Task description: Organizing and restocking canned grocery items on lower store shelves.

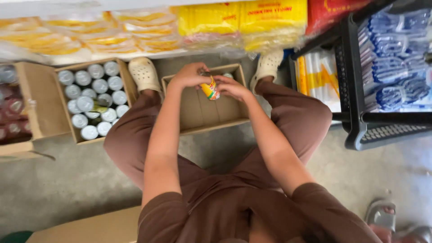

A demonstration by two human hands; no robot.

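A seated person in brown clothes holds a small yellow-and-red can (pixel 210 89) over a shallow open cardboard box (pixel 198 114) set on the concrete floor (pixel 58 180) between the knees. The left hand (pixel 189 75) curls over the can's top from 10 o'clock, fingers closed on it; the right hand (pixel 231 87) wraps its side from 3 o'clock, fingers pressed together around it. The can hangs near the box's far wall, and the box floor below it lies bare, with one more can top (pixel 228 75) showing at the far edge at 1 o'clock. Cream clogs (pixel 144 73) flank the box's far corners, tight against its walls. At 9 o'clock a second carton (pixel 127 80) packed with silver-topped cans (pixel 92 101) sits just beside the left leg, and a further carton of red cans (pixel 13 108) touches its outer flap. At 3 o'clock a black plastic rack (pixel 355 112) of blue and yellow packets stands near the right knee. Stacked yellow packages (pixel 238 22) line the 12 o'clock edge. Open floor runs toward 7 o'clock, bounded by a flat cardboard sheet (pixel 90 227); another person's sandalled foot (pixel 382 216) shows at 5 o'clock.
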